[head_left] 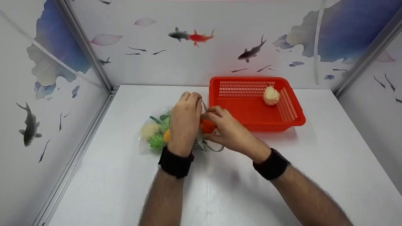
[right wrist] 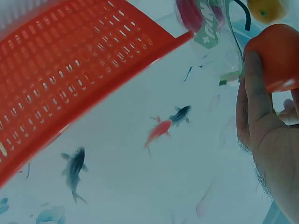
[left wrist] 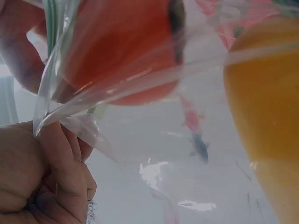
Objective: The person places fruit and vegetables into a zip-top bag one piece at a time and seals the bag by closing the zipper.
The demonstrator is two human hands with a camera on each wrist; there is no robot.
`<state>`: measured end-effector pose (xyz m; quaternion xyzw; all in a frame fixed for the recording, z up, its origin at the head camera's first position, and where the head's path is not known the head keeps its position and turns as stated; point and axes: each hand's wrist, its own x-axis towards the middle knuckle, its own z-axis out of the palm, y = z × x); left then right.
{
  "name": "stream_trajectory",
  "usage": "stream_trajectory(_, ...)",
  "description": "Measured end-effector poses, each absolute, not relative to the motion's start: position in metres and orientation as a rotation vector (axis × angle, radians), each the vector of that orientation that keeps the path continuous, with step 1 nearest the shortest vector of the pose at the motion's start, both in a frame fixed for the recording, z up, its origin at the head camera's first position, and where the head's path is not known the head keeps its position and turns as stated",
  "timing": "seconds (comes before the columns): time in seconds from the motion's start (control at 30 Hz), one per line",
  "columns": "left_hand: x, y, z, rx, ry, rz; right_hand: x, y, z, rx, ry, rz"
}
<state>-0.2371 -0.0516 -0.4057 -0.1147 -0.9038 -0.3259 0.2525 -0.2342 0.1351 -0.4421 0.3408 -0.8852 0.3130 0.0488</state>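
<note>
A clear zip bag (left wrist: 135,126) lies on the table, filled with several vegetables and fruits. Among them are a pale cauliflower-like piece (head_left: 150,130), a bright green leafy piece (head_left: 157,142) and a yellow-orange round fruit (head_left: 166,136). My left hand (head_left: 184,122) grips the edge of the bag's mouth, holding it up on the right side. With curled fingers and thumb, my right hand (head_left: 234,135) holds a smooth orange-red round fruit (right wrist: 275,56) at that mouth. In the left wrist view the fruit shows behind the clear plastic, with a dark patch on one side.
A red plastic basket (head_left: 267,128) with slotted walls stands at the back right, close beyond my right hand. In its back right part sits a pale cream round vegetable (head_left: 271,95). Printed panels (head_left: 150,69) wall in the table at the back and sides.
</note>
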Motion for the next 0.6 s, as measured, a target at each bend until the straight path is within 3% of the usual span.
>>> stream_trajectory(0.3,-0.235,-0.052,-0.406,-0.316,-2.472,-0.884,-0.240,0.130,-0.449,1.023,-2.632,0.931)
stream_trajectory(0.6,-0.235,-0.052,-0.407,-0.330,-2.455,-0.874,-0.259,0.154,-0.441,0.932,-2.600,0.953)
